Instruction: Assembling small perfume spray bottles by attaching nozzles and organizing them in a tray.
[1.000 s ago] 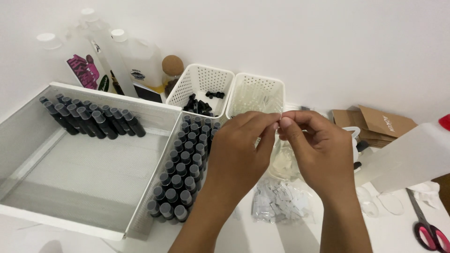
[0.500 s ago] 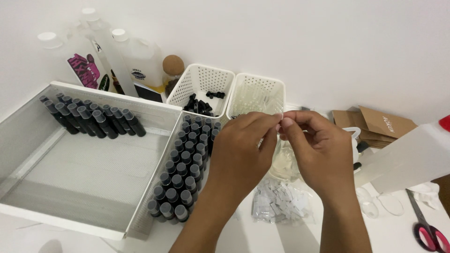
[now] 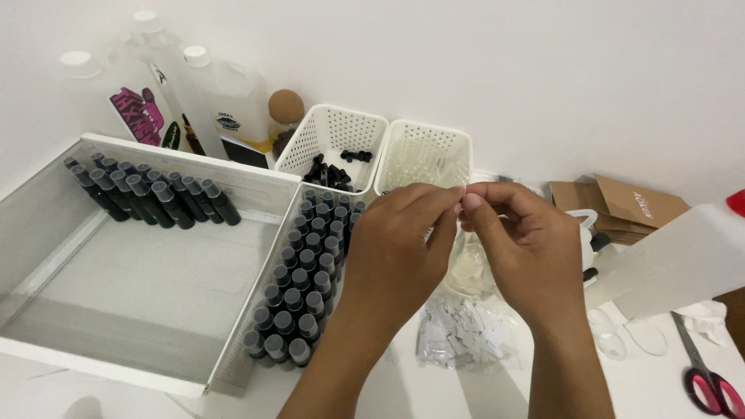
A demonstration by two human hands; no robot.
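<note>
hands [image 3: 466, 240] pinch together, hiding something too small to make out.

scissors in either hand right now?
No. The scissors lie on the table at far right, apart from the left hand and right hand, whose fingertips pinch together.

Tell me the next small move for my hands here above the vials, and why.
Probably keep both hands raised and finish working the tiny piece pinched between them. The left hand and right hand meet fingertip to fingertip above the clear bag of small white paper labels, beside the rows of dark capped vials. What the grip holds is too small to identify.
</note>
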